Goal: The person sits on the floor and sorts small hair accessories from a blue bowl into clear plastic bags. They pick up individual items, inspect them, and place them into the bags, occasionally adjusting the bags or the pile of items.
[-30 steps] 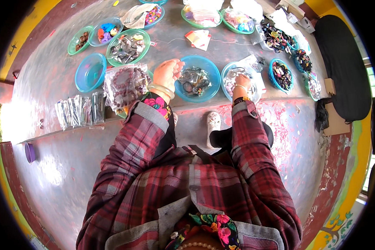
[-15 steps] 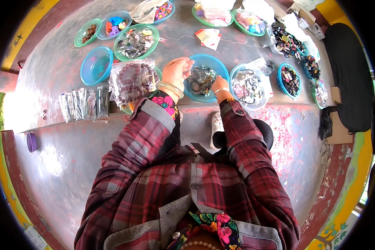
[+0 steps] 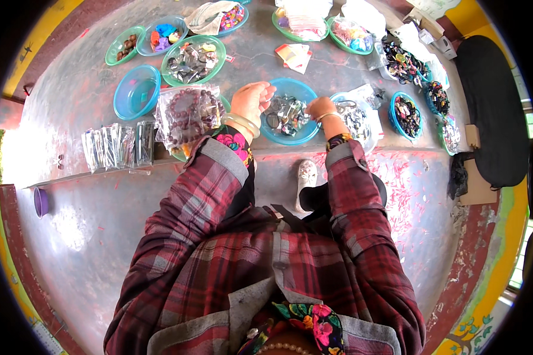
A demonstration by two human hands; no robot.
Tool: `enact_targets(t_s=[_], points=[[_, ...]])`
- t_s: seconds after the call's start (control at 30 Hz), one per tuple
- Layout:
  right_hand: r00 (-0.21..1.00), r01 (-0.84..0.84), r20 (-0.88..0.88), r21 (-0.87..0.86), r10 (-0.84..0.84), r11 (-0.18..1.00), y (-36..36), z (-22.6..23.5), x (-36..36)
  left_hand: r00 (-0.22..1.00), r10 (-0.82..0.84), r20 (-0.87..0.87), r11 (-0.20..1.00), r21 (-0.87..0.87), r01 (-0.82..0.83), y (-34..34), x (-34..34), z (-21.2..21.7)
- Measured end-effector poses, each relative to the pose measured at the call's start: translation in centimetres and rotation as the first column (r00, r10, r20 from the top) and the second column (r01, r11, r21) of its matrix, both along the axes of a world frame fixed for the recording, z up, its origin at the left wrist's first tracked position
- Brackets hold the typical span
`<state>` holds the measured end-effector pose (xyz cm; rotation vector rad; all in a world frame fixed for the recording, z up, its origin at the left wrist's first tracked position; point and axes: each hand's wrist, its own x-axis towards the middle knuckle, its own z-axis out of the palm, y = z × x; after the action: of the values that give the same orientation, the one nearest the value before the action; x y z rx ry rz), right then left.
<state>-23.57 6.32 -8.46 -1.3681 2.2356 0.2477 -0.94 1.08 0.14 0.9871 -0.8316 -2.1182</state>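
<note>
My left hand (image 3: pixel 251 100) is held over the left rim of a blue basin (image 3: pixel 312 136), fingers curled together; anything in them is too small to make out. This basin holds a pile of small clear packets with dark and silvery pieces (image 3: pixel 287 115). My right hand (image 3: pixel 321 107) hovers above its right rim, fingers closed, and what they may hold is hidden. Just right of that hand is a pale blue basin (image 3: pixel 368 145) of black and white looped items (image 3: pixel 355 118), partly covered by the hand. Both wrists wear bangles.
Left of my hands lie a clear bag of dark red beads (image 3: pixel 189 112), thin packets in a row (image 3: pixel 118 145) and a blue basin (image 3: pixel 137 92). Farther back stand a green basin of packets (image 3: pixel 195 59) and paper cards (image 3: pixel 294 57). A blue basket (image 3: pixel 407 116) is at right.
My right hand has moved right, from inside the blue basin to its right rim, and turned. My left hand has stayed almost where it was.
</note>
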Motion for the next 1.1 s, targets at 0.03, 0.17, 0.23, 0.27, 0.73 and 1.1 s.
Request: enact_targets(t_s=[0.03, 0.17, 0.23, 0.27, 0.73, 1.1], points=[[0.99, -0.139, -0.026, -0.077, 0.138, 0.987, -0.2, 1.6, -0.1, 1.0, 0.006, 0.004, 1.0, 0.001, -0.006, -0.1, 0.2, -0.1], [0.522, 0.69, 0.806, -0.207, -0.279, 0.693, 2.4, 10.0, 2.3, 0.999, 0.043, 0.025, 0.999, -0.011, -0.043, 0.4, 0.1, 0.6], [0.387, 0.75, 0.903, -0.191, -0.186, 0.633, 3.1, 11.8, 2.9, 0.999, 0.018, 0.039, 1.0, 0.015, -0.019, 0.9, -0.3, 2.1], [0.374, 0.744, 0.916, -0.199, -0.149, 0.638, 3.4, 12.3, 3.2, 0.995, -0.103, 0.002, 0.995, 0.002, 0.103, 1.0, -0.2, 2.4], [-0.03, 0.804, 0.969, -0.122, 0.245, 0.582, 3.6, 13.6, 7.7, 0.914, -0.274, -0.298, 0.957, 0.005, 0.289, 0.7, -0.4, 1.7], [-0.168, 0.799, 0.933, -0.06, 0.318, 0.599, 2.6, 11.2, 10.3, 0.887, -0.257, -0.383, 0.963, -0.028, 0.267, 1.2, -0.4, 2.6]])
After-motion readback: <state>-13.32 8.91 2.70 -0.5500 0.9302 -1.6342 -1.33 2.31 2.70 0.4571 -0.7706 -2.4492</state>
